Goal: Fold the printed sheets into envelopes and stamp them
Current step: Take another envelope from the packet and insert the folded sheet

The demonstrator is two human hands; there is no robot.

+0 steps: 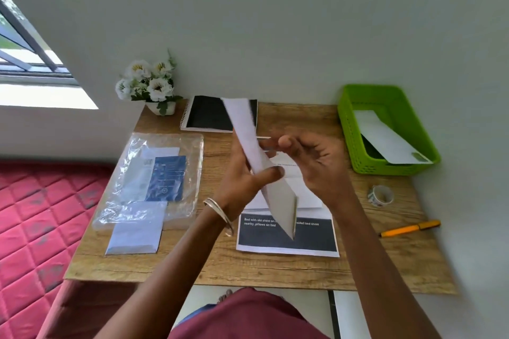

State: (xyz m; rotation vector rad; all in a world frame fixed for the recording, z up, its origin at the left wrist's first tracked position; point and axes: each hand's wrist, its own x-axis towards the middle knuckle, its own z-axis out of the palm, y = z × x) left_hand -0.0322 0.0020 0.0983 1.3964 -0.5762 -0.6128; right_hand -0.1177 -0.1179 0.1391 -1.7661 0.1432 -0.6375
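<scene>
Envelope [256, 151], in the head view, is held up above the middle of the counter [275, 270], seen nearly edge-on, its long axis running from the far side near the black notebook [209, 115] down toward the person. The left hand [242, 176] pinches it about midway, thumb pressed across the near face; the right hand [311, 162] sits just beside it on the right, fingers relaxed and spread, holding nothing, so the left is the hand in charge. Below the hands lie the printed sheets [286, 237], one with a dark block of text, toward the near edge. A green basket [358, 129] at the far right corner holds another white envelope, probably finished. A tape roll [380, 195] and an orange pen [407, 228] lie along the right edge; a clear plastic packet [154, 176] lies on the left side, flowers [150, 82] at the far left corner. A red mattress [41, 215] lies to the left, below a window.
</scene>
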